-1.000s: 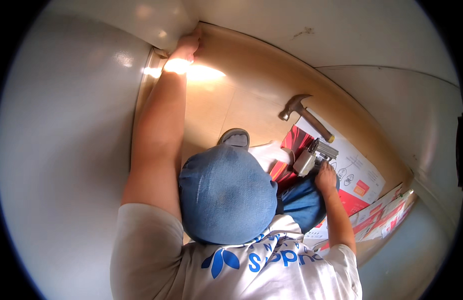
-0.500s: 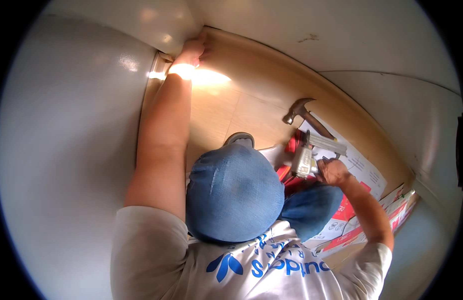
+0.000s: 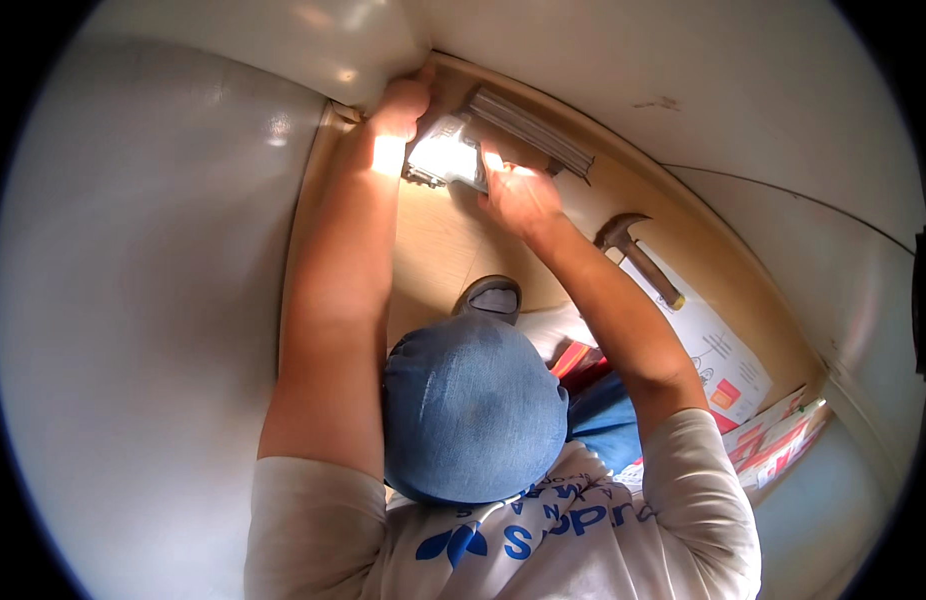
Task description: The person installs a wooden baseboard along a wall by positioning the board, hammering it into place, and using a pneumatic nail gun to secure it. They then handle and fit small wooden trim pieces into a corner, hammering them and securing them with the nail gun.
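At the upper centre of the frame, a metallic nail gun (image 3: 445,152) is grasped by the fingers of the right hand (image 3: 523,198). Just left of it, the left hand (image 3: 403,105) is seen; whether anything is gripped there cannot be told. Centre-right, a hammer (image 3: 657,274) is laid partly over printed cardboard (image 3: 721,345).

A pale wooden floor (image 3: 433,235) bears printed cardboard (image 3: 721,352), a hammer (image 3: 650,271) overlapping its edge
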### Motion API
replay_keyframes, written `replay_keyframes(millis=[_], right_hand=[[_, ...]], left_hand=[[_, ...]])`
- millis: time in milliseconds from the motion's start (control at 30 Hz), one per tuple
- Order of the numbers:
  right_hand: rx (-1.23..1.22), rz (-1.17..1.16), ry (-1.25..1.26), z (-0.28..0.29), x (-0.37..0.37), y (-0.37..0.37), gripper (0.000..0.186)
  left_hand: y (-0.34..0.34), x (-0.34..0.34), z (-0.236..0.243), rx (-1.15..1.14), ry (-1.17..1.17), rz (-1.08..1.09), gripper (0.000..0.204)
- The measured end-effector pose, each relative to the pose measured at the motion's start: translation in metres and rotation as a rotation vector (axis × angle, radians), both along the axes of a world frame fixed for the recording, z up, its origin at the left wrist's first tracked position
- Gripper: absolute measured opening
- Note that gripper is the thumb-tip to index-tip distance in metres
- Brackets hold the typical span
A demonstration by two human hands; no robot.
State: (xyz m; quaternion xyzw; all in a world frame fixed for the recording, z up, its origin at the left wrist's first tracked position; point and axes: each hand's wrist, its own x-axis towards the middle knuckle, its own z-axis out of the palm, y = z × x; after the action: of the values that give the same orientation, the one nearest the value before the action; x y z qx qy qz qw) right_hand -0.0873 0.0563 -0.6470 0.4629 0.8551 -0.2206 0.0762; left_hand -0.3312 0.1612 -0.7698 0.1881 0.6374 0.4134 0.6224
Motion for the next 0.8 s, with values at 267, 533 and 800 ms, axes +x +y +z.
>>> replay_keyframes(millis=[267, 533, 800], right_hand=[[-0.127, 0.006, -0.076, 0.004, -0.011, 0.013, 0.067], [-0.172, -0.067, -0.001, -0.016, -0.008, 0.010, 0.069], [-0.682, -0.533, 0.881, 0.056, 0.039, -0.034, 0.066]], left_hand=[[-0.002, 0.000, -0.013, 0.069, 0.133, 0.041, 0.039], [-0.002, 0.004, 0.013, -0.104, 0.135, 0.007, 0.049], [-0.010, 0.012, 0.055, -0.206, 0.119, -0.053, 0.046]])
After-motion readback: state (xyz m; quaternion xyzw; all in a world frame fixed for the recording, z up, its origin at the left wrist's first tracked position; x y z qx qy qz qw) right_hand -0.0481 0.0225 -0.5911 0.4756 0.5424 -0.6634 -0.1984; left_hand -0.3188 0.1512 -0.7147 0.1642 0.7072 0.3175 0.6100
